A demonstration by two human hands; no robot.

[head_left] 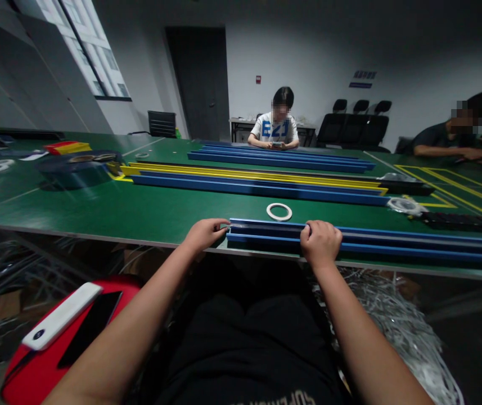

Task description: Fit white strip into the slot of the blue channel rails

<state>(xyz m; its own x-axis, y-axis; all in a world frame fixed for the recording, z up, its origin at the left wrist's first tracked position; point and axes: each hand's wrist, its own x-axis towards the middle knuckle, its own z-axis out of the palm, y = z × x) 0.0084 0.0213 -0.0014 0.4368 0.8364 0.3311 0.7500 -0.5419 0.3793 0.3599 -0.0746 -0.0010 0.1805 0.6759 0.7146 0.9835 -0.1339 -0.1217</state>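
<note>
A long blue channel strip (392, 242) lies along the near edge of the green table (109, 211), running off to the right. My left hand (203, 232) pinches its left end with the fingers closed. My right hand (320, 243) is curled over the strip a short way to the right, gripping it. A white tape ring (279, 211) lies flat on the table just behind the strip, between my hands.
More blue strips (261, 188) and a yellow strip (244, 174) lie across the table's middle. A person (275, 128) sits opposite, another person (460, 138) at far right. A red stool (34, 365) with a white device and a phone stands at my left. Shredded white strips (396, 326) pile below right.
</note>
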